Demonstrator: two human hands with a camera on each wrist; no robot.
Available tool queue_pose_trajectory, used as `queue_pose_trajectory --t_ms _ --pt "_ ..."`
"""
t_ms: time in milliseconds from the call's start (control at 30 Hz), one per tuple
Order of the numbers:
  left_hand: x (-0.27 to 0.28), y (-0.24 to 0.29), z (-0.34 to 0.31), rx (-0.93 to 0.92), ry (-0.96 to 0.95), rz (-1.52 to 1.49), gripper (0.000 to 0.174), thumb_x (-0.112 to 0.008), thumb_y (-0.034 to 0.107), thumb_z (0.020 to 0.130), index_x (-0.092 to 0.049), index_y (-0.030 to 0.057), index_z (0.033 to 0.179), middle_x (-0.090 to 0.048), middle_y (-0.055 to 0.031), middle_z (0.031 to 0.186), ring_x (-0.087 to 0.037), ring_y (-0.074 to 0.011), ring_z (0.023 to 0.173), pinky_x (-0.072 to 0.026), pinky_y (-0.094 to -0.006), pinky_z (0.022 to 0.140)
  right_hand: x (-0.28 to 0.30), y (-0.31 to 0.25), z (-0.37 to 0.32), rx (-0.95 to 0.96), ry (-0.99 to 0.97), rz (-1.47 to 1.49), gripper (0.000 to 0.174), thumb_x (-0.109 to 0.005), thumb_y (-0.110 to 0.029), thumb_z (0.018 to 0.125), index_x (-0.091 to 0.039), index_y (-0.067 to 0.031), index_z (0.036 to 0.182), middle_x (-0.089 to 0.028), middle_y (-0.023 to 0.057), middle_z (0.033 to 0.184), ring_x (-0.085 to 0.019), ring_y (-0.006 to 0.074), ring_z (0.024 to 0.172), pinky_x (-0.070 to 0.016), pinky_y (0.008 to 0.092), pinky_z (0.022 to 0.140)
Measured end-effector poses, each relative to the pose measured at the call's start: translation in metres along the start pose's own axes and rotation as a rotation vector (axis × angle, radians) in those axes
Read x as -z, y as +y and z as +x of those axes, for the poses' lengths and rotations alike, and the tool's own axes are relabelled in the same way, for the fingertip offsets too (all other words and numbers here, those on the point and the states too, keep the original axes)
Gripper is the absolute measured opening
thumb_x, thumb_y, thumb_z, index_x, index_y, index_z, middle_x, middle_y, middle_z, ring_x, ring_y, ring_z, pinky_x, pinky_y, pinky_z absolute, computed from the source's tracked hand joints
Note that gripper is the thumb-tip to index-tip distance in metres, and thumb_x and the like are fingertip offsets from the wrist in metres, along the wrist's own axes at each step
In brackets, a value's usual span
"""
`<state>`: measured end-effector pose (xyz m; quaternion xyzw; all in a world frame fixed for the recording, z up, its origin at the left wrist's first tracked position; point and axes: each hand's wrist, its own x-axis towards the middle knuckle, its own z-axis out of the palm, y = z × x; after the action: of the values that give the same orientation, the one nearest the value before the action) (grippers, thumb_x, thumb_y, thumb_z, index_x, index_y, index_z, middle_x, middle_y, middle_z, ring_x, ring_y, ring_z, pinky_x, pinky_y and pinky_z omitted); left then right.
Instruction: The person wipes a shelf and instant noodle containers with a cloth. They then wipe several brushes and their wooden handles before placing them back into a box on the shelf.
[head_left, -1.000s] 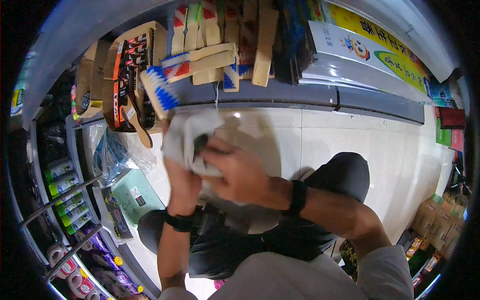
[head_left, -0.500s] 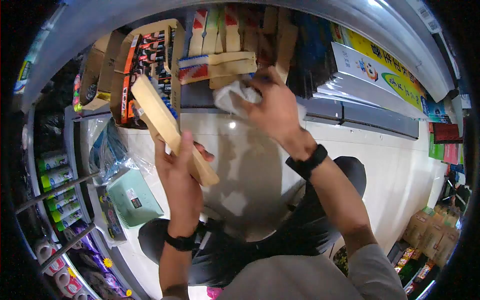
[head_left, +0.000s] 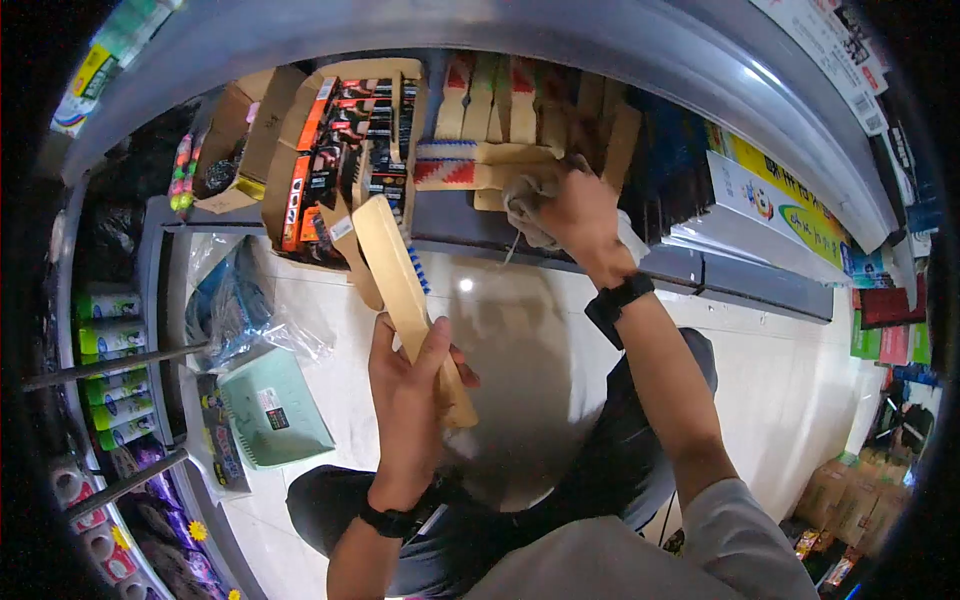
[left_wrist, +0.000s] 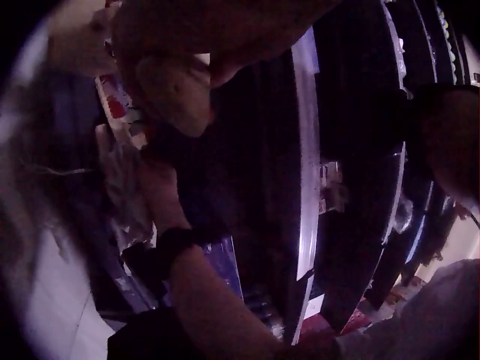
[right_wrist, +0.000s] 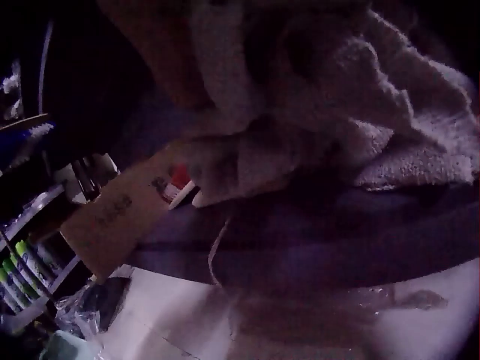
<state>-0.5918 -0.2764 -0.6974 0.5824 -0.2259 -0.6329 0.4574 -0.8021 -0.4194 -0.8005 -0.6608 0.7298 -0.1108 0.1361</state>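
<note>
My left hand (head_left: 408, 405) grips a wooden scrubbing brush (head_left: 385, 245) by its handle, thumb lying along the wood. The brush tilts up and away, its blue bristles facing right. In the left wrist view the handle's rounded end (left_wrist: 180, 94) pokes out below the fingers. Over the front of the low shelf (head_left: 465, 245), my right hand (head_left: 585, 215) holds a crumpled greyish cloth (head_left: 525, 205). That cloth (right_wrist: 420, 135) fills the upper right of the right wrist view. Several more wooden brushes (head_left: 450, 170) with red or blue bristles lie beside and behind the right hand.
An open carton (head_left: 275, 190) of small dark boxes stands left of the brushes, with a wooden-handled brush (head_left: 350, 245) leaning out. A light green basket (head_left: 290, 435) sits on the floor at left. Yellow-and-white packages (head_left: 790, 215) line the shelf's right side.
My hands were together at the brush with the cloth. The right hand has carried the cloth away to the shelf front, while the left keeps the brush, now turned with its wooden back showing.
</note>
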Motion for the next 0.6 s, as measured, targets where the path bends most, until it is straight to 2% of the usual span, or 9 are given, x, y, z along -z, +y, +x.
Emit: queue_pose_trajectory --t_ms 133,233,300,333,400,433,500,567,600 --pt "0.003 -0.001 0.006 0.005 0.011 -0.028 0.032 -0.065 0.019 0.089 -0.048 0.0054 0.112 -0.054 -0.0039 0.076 -0.056 -0.0126 0.06 -0.0489 -0.0288 0.054 0.0 0.003 -0.006 0.11 0.054 -0.05 0.047 -0.072 -0.033 0.074 -0.062 -0.004 0.109 -0.063 0.0194 0.11 -0.064 0.0362 0.092 -0.0522 0.0428 0.079" --pt "-0.001 -0.002 0.012 0.016 0.007 -0.042 0.032 -0.066 0.021 0.088 -0.048 0.0058 0.11 -0.053 -0.0039 0.075 -0.055 -0.0124 0.06 -0.0477 -0.0273 0.053 0.006 0.008 -0.016 0.154 0.15 0.043 0.039 -0.073 -0.025 0.072 -0.062 -0.0029 0.103 -0.064 0.0212 0.106 -0.063 0.0382 0.091 -0.0515 0.0439 0.076" --pt "-0.002 0.0 0.014 0.087 -0.001 -0.034 0.032 -0.067 0.023 0.087 -0.049 0.0066 0.107 -0.052 -0.0029 0.073 -0.053 -0.011 0.056 -0.0459 -0.0258 0.05 0.013 0.011 -0.027 0.085 0.179 0.172 0.033 -0.074 -0.02 0.075 -0.06 -0.001 0.098 -0.066 0.0207 0.097 -0.065 0.0322 0.084 -0.0506 0.0387 0.073" --pt "-0.004 -0.002 0.015 0.089 0.005 -0.04 0.032 -0.067 0.023 0.087 -0.049 0.0066 0.107 -0.052 -0.0029 0.073 -0.053 -0.011 0.056 -0.0459 -0.0258 0.05 0.018 0.012 -0.031 0.091 0.172 0.17 0.033 -0.074 -0.02 0.075 -0.06 -0.001 0.098 -0.066 0.0207 0.097 -0.065 0.0322 0.084 -0.0506 0.0387 0.073" --pt "-0.009 -0.005 0.019 0.103 -0.021 -0.066 0.031 -0.068 0.025 0.087 -0.05 0.0077 0.104 -0.05 -0.0019 0.069 -0.049 -0.0097 0.051 -0.0429 -0.0247 0.046 0.032 0.01 -0.041 0.011 0.303 0.523 0.032 -0.071 -0.015 0.077 -0.058 -0.0005 0.101 -0.066 0.0186 0.085 -0.065 0.0288 0.074 -0.0513 0.0387 0.071" --pt "-0.011 -0.006 0.02 0.104 -0.016 -0.069 0.031 -0.068 0.025 0.087 -0.05 0.0077 0.104 -0.05 -0.0019 0.069 -0.049 -0.0097 0.051 -0.0429 -0.0247 0.046 0.045 0.004 -0.049 -0.027 0.322 0.674 0.025 -0.069 -0.013 0.081 -0.056 0.0009 0.096 -0.064 0.0134 0.083 -0.059 0.021 0.076 -0.0483 0.0347 0.071" --pt "-0.015 -0.008 0.023 0.22 -0.063 -0.115 0.028 -0.07 0.024 0.085 -0.053 0.0123 0.103 -0.046 0.0053 0.067 -0.048 -0.0073 0.051 -0.0403 -0.0239 0.043 0.038 0.02 -0.062 0.008 0.356 0.702 0.024 -0.069 -0.012 0.081 -0.055 0.0009 0.095 -0.062 0.0113 0.083 -0.057 0.0187 0.078 -0.0474 0.0333 0.072" --pt "-0.016 -0.016 0.025 0.207 -0.074 -0.131 0.027 -0.068 0.023 0.086 -0.053 0.0124 0.106 -0.049 0.0039 0.072 -0.05 -0.0083 0.055 -0.0422 -0.0252 0.046 0.036 0.023 -0.086 0.022 0.389 0.741 0.022 -0.07 -0.01 0.081 -0.053 -0.0009 0.092 -0.058 0.0087 0.085 -0.051 0.014 0.081 -0.0441 0.0285 0.074" --pt "-0.018 -0.022 0.027 0.195 -0.089 -0.146 0.027 -0.066 0.023 0.087 -0.053 0.0125 0.108 -0.052 0.0026 0.077 -0.051 -0.0093 0.059 -0.0441 -0.0265 0.049 0.043 0.014 -0.104 -0.015 0.264 0.824 0.025 -0.071 -0.008 0.079 -0.052 -0.0016 0.093 -0.059 0.0074 0.086 -0.051 0.012 0.08 -0.0441 0.0278 0.073"
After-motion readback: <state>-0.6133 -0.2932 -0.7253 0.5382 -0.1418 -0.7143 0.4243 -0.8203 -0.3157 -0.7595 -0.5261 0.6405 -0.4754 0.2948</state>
